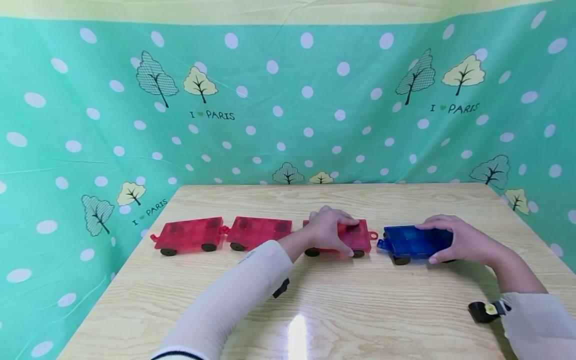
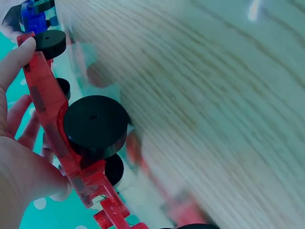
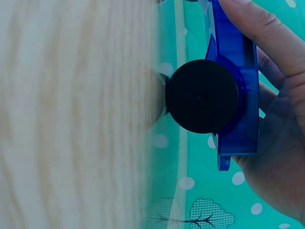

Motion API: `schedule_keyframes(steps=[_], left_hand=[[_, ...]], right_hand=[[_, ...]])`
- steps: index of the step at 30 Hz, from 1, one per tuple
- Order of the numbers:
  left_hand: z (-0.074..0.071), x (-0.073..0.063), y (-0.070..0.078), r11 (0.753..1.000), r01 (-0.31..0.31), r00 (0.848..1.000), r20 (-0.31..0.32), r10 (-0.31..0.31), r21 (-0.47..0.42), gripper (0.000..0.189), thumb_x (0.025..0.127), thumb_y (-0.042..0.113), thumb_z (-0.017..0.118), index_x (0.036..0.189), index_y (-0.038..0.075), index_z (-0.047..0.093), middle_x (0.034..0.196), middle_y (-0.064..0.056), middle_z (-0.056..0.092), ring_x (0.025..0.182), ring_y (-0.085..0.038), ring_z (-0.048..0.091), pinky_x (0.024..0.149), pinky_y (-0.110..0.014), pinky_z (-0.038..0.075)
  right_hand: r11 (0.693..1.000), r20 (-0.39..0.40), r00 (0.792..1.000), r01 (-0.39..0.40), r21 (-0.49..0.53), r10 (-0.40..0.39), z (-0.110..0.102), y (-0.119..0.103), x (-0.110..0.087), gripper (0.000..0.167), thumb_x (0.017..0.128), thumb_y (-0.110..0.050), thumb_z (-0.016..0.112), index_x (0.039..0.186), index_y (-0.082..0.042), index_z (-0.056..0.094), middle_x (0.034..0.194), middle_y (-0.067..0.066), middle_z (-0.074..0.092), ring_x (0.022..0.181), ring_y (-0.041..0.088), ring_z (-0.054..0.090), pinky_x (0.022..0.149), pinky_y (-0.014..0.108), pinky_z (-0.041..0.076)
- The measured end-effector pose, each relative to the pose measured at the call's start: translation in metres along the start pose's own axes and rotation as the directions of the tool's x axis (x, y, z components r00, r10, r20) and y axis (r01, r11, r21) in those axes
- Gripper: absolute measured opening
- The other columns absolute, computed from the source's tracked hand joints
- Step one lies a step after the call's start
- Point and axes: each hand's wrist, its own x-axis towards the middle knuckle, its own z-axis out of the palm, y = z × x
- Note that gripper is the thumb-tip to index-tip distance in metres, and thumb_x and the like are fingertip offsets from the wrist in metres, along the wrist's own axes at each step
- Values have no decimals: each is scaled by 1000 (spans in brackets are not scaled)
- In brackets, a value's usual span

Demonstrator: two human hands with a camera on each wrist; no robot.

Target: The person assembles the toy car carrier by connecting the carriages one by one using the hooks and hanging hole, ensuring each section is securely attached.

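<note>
My left hand [image 1: 326, 231] holds a translucent red toy train car [image 1: 361, 238] across its top, with the thumb on the near side. In the left wrist view that car's red frame [image 2: 47, 95] and black wheels show beside the fingers. My right hand [image 1: 468, 242] grips a translucent blue toy train car [image 1: 402, 239] by its right part. Seen from the right wrist, the thumb lies along the blue frame [image 3: 245, 138] above a black wheel [image 3: 202, 95]. The red car's ring coupling [image 1: 373, 235] faces the blue car's hook [image 1: 383, 244], a small gap apart.
Two more red cars, a middle one [image 1: 258, 232] and a far-left one [image 1: 191, 234], stand in line left of my left hand, linked by a coupling [image 1: 224, 230]. All stand on a wooden table [image 1: 360, 310]. A green dotted cloth [image 1: 288, 100] hangs behind it.
</note>
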Motion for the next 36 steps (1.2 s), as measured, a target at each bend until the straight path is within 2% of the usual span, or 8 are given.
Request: schedule_keyframes(steps=[7, 19, 27, 36], left_hand=[[-7, -3, 2, 1000, -23, 1000, -1, 23, 1, 74, 67, 48, 87, 134, 35, 59, 137, 15, 54, 118, -12, 41, 85, -35, 32], [-13, -5, 12, 995, -66, 997, 43, 62, 82, 73, 67, 47, 88, 134, 35, 60, 137, 15, 54, 121, -12, 40, 85, -33, 32], [-11, -3, 16, 994, -55, 997, 56, 50, 99, 74, 66, 47, 89, 133, 35, 61, 137, 16, 53, 118, -11, 41, 84, -31, 31], [-5, 3, 12, 994, -26, 998, 67, 19, 106, 73, 65, 46, 89, 132, 36, 61, 136, 18, 53, 118, -11, 41, 83, -30, 30]], right_hand=[[1000, -13, 1000, 8, -14, -9, 0, -2, 1, 78, 62, -37, 92, 127, -4, 63, 132, 26, 48, 123, 52, 34, 89, 73, 33], [1000, -10, 1000, 13, -14, -13, 3, -8, 4, 77, 63, -35, 92, 127, -5, 63, 132, 27, 48, 123, 52, 35, 90, 73, 33], [1000, -7, 1000, 23, 4, -23, 4, -9, 3, 75, 64, -32, 92, 128, -5, 62, 132, 27, 47, 123, 52, 34, 90, 73, 32], [1000, -16, 1000, 18, -1, -18, 3, -8, 5, 77, 65, -33, 91, 129, -3, 61, 133, 27, 47, 123, 52, 34, 91, 71, 32]])
